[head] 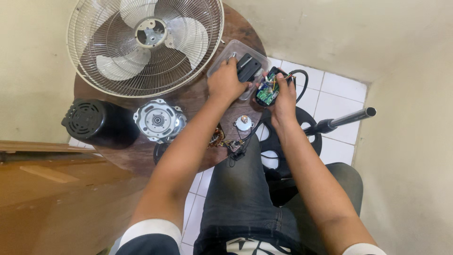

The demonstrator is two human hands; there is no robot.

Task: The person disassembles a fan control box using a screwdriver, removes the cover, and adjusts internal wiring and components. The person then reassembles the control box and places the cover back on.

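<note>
Fan guard (pixel 94 71) cut off at top edge, so upper rim and blade tips not seen. Left hand (pixel 225 82) covers near corner of clear plastic tray (pixel 245 49); contents can't be told. Right hand (pixel 283 97) hides back of black housing w/ green circuit board (pixel 268 92); components too small to tell. Fan base (pixel 283 141) partly behind forearm and knee.

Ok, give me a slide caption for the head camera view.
Left hand on a black part over a clear tray; right hand holds a circuit board.
</note>
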